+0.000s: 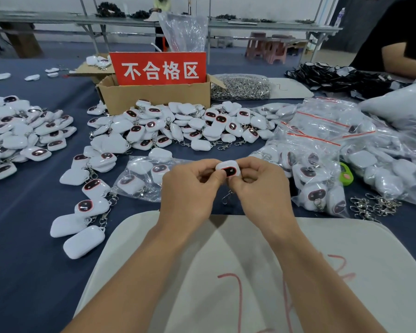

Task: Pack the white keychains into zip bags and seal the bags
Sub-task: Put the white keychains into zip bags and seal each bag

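Both of my hands meet over the near side of the table, left hand (190,188) and right hand (262,186) each pinching the same white keychain (228,168) with curled fingers, its dark face towards me and its metal clasp (227,197) dangling below. Around them I see the blue-clothed table (22,224), a white sheet (226,260) under my forearms, a heap of keychains (190,126) before the cardboard box (154,97), filled zip bags (317,164) on the right, a part-filled zip bag (142,174) just behind my left hand, and a green keychain (345,174).
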Available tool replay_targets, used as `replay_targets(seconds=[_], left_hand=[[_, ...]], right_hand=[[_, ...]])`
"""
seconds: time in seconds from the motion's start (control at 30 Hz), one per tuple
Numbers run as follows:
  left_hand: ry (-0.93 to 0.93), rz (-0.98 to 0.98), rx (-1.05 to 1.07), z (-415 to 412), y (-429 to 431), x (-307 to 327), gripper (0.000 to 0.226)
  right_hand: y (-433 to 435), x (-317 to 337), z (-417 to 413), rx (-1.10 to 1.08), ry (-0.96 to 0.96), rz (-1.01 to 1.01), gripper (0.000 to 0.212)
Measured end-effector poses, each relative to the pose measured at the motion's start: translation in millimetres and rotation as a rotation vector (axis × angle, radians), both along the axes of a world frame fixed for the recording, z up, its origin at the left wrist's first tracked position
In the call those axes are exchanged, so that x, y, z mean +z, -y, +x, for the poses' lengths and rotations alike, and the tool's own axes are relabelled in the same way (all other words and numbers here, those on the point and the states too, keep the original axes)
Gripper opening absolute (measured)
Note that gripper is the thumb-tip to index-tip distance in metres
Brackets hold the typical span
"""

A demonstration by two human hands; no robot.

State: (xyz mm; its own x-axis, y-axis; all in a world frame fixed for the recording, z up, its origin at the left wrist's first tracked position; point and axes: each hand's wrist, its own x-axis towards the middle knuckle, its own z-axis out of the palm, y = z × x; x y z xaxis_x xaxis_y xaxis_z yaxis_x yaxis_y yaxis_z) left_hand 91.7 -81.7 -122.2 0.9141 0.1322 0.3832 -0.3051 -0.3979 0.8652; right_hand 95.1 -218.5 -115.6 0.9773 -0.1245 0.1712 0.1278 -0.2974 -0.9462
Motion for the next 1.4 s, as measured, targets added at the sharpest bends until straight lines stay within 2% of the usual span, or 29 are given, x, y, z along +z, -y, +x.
replay_targets(seconds=[0.1,0.13,0.23,0.33,0.47,0.53,0.6,0.67,0.73,0.83,0.87,0.9,0.97,1.07,1.13,1.2,1.33,1.4], left_hand=[[-0.015,0.062,0.054,-0.4,1.4,-4.4,0.022],[-0.022,0.052,0.072,-0.3,1.4,-5.4,0.024],[0.022,0.05,0.075,-1.9,-0.1,-5.1,0.048],[0.087,0.114,0.036,-3.3,-1.9,-3.4,0.044],[0.113,0.166,0.058,-3.5,-2.0,-3.6,0.056],[0.1,0.155,0.07,-2.4,-2.4,-4.8,0.049],[0.084,0.144,0.074,-0.9,-2.8,-6.5,0.028],[0.06,0.141,0.087,0.3,-1.7,-7.4,0.022],[0.041,0.111,0.075,0.2,-1.9,-6.6,0.034],[0.082,0.218,0.011,-3.5,-2.9,-6.6,0.075],[0.092,0.231,-0.013,-4.1,-2.4,-6.1,0.08],[0.098,0.213,-0.032,-4.0,-1.9,-6.3,0.077],[0.124,0.17,-0.049,-3.2,-1.4,-7.0,0.055],[0.091,0.2,-0.031,-4.3,-1.0,-6.7,0.029],[0.05,0.288,0.029,-4.2,-2.5,-7.5,0.022],[0.027,0.349,0.065,-2.5,-1.8,-8.0,0.018],[-0.019,0.288,0.022,-0.6,-2.4,-6.0,0.023],[-0.048,0.229,-0.012,0.0,-3.5,-5.8,0.015]], right_hand=[[2.3,1.3,0.8,-0.09,0.06,0.018,0.024],[3.4,2.1,0.7,-0.106,0.077,0.02,0.025],[5.6,3.7,-0.9,-0.115,0.128,-0.077,0.026],[4.4,4.0,-2.9,-0.127,0.186,-0.163,0.031],[2.0,3.5,-3.2,-0.132,0.219,-0.174,0.031],[2.4,3.0,-2.4,-0.134,0.226,-0.188,0.03],[3.4,2.9,-2.3,-0.123,0.224,-0.175,0.029],[4.6,2.3,-1.4,-0.105,0.2,-0.142,0.029],[6.3,3.2,-0.4,-0.082,0.137,-0.016,0.026],[11.0,6.6,1.4,-0.012,-0.018,0.262,0.016],[12.1,7.2,2.3,0.02,-0.086,0.335,0.013],[12.7,7.8,3.0,0.058,-0.147,0.399,0.013],[12.3,7.7,3.9,0.116,-0.211,0.462,0.019],[10.1,6.6,3.9,0.048,-0.123,0.297,0.027],[9.0,5.1,3.2,-0.018,-0.006,0.13,0.024],[7.8,5.7,1.1,-0.025,0.063,0.069,0.017],[8.2,10.2,-2.3,0.098,0.023,0.191,0.011],[10.8,10.2,-0.9,0.091,-0.018,0.205,0.013]])
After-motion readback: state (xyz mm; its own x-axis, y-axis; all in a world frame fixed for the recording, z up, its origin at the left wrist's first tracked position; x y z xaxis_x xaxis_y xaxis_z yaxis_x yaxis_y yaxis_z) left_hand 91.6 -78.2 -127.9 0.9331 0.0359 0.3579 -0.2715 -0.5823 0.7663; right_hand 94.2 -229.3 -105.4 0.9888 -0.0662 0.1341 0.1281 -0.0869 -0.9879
